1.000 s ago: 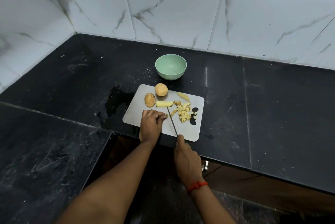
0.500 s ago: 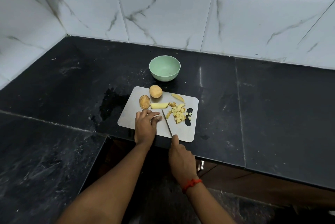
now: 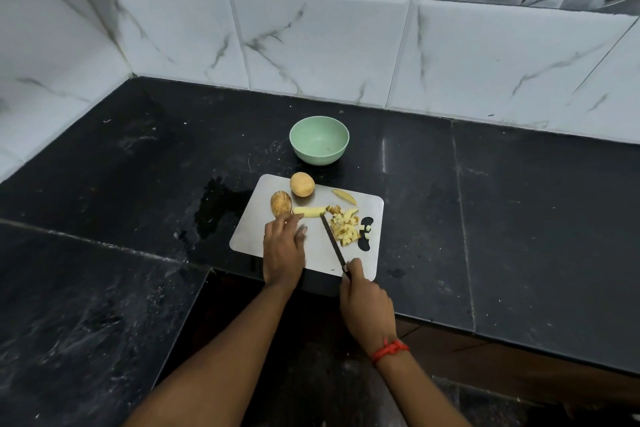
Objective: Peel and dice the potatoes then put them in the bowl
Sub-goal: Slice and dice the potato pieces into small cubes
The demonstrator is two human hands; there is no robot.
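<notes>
Black stone counter [image 3: 519, 205] under white marble-pattern wall tiles [image 3: 311, 46]; wet patch [image 3: 216, 205] on the stone left of the board. Grey cutting board [image 3: 252, 232] lies at the counter's front edge, with a cut-out grip hole [image 3: 365, 234] at its right end. Pale green bowl [image 3: 319, 140] stands just behind the board, nothing visible in it. On the board: one smooth yellow potato [image 3: 302, 184] at the back edge, a browner potato [image 3: 281, 204] just left of and in front of it, a peeled potato strip [image 3: 309, 211] lying crosswise, a lone wedge [image 3: 344, 196] toward the back right, and a pile of diced potato [image 3: 344, 226] at the right, some bits over the hole. Left hand [image 3: 282, 246] rests palm down on the board, fingers stretched forward and close together, tips at the strip's left end and the browner potato. Right hand [image 3: 367, 302], red thread [image 3: 389, 350] on its wrist, grips the knife [image 3: 333, 242] by the handle, fingers wrapped around it; the blade slants between the left hand and the dice, tip at the strip's right end.
</notes>
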